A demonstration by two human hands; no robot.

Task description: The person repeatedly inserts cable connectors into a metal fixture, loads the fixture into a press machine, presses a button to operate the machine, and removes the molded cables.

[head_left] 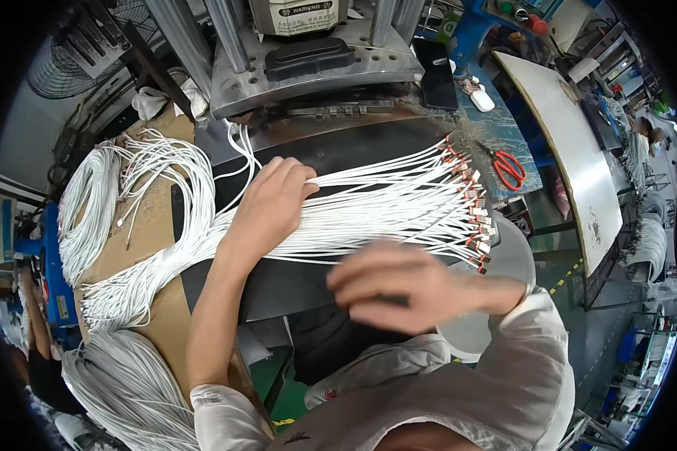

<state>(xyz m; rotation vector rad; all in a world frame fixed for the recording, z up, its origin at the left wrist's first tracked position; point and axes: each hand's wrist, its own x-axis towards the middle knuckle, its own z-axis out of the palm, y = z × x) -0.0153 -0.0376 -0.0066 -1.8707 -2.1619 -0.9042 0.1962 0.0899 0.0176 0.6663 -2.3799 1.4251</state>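
Observation:
A spread of thin white cables [384,214] lies across the black work surface, fanned out to the right. Small connectors with orange-red parts [474,214] tip their right ends. My left hand [271,199] rests over the cables left of the middle, its fingers curled round some of them at the upper edge of the spread. A few cables run from beside this hand up to the press. Blurred by motion, my right hand [395,286] hovers at the near edge of the spread; its fingers are smeared, and no held thing can be made out.
A metal press [316,68] stands at the back. Coiled white cable bundles [90,210] lie left on brown cardboard [139,225], with another bundle [132,376] nearer me. Red-handled scissors [508,170], a black phone [435,74] and a white mouse-like object [481,101] sit at the right.

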